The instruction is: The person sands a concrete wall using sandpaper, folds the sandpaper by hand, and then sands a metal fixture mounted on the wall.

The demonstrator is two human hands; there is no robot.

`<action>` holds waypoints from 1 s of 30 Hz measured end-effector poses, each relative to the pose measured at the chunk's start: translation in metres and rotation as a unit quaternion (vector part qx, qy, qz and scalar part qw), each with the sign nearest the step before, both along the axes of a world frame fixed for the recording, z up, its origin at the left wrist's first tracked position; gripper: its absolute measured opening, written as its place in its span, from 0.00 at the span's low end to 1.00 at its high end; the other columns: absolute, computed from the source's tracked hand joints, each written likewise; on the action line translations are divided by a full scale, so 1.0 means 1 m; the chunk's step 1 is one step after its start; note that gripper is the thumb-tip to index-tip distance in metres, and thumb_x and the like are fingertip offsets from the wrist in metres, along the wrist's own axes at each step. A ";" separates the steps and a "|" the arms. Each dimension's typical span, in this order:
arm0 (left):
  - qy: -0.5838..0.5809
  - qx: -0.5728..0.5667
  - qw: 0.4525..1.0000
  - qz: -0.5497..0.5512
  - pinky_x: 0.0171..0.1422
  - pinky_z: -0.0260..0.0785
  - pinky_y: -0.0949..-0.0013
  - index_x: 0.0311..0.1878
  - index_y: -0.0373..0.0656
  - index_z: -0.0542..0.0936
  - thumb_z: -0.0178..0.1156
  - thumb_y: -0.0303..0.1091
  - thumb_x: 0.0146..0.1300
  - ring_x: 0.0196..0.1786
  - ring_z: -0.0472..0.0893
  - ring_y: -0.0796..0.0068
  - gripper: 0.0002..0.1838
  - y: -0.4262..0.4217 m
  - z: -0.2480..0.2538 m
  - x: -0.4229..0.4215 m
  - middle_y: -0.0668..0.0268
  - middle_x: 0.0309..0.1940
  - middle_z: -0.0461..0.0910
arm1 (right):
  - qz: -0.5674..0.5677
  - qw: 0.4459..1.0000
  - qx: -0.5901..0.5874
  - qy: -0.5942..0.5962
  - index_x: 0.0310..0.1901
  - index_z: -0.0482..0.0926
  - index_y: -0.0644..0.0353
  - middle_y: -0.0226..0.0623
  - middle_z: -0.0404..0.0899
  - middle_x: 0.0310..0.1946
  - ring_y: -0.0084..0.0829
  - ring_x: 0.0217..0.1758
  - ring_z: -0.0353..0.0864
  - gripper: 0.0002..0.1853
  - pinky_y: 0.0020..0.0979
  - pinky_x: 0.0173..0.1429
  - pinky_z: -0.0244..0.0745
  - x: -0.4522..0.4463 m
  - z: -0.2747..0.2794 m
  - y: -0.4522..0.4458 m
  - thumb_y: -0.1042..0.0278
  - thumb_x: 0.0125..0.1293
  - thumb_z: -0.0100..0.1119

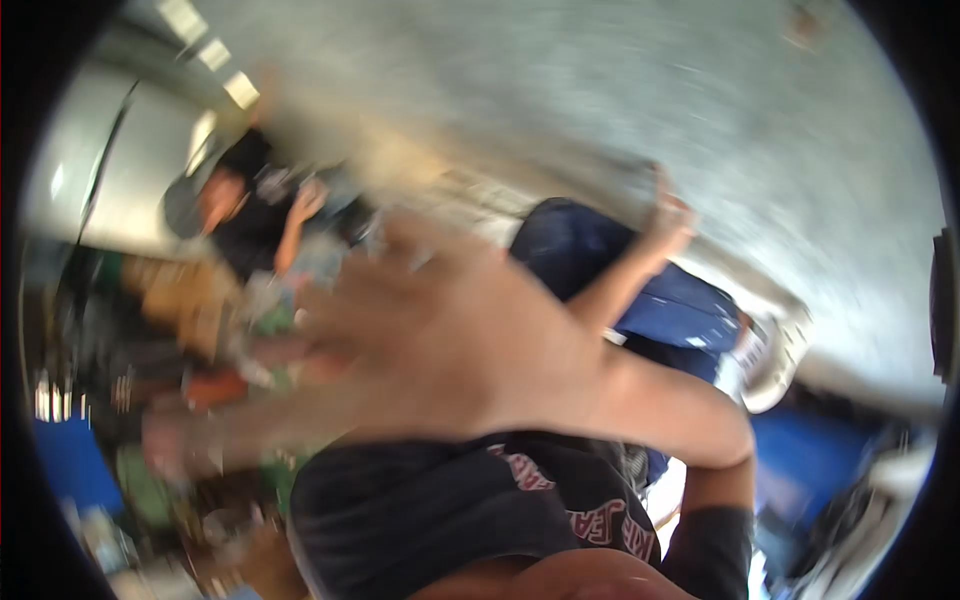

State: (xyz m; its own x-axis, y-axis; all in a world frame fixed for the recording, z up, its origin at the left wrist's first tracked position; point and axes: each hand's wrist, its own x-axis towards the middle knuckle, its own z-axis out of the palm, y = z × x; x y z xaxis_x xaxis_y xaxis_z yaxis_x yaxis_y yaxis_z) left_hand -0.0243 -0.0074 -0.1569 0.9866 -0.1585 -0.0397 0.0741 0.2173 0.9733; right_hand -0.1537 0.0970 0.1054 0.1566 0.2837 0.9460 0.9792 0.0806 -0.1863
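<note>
Close to the camera, my right hand [450,340] reaches across the middle of the head view, smeared by motion. Its back faces me, the thumb stretches far to the lower left and the fingers are spread. I see nothing held in it. Behind it, a forearm that appears to be mine leads to my left hand [672,222], above a knee in navy trousers [680,305]. One finger of that hand points up; the others are blurred, and I cannot make out anything in them. A dark shirt with red-and-white lettering [605,530] covers my chest.
Another person in a black top [262,220] sits at the upper left, one hand raised. Blurred mixed items, including an orange-red piece [215,388], lie at the left. A white sandal [785,360] shows on a foot at the right. Grey floor [640,80] spans the top.
</note>
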 end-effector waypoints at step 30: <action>0.050 0.066 0.996 -0.011 0.54 0.70 0.71 0.77 0.44 0.32 0.58 0.30 0.64 0.38 0.77 0.74 0.50 0.000 0.024 -0.001 0.63 0.43 0.78 | -0.904 0.374 -0.206 0.010 0.74 0.40 0.60 0.43 0.84 0.39 0.31 0.42 0.83 0.40 0.29 0.51 0.76 -0.248 0.263 -0.486 0.70 0.70 0.55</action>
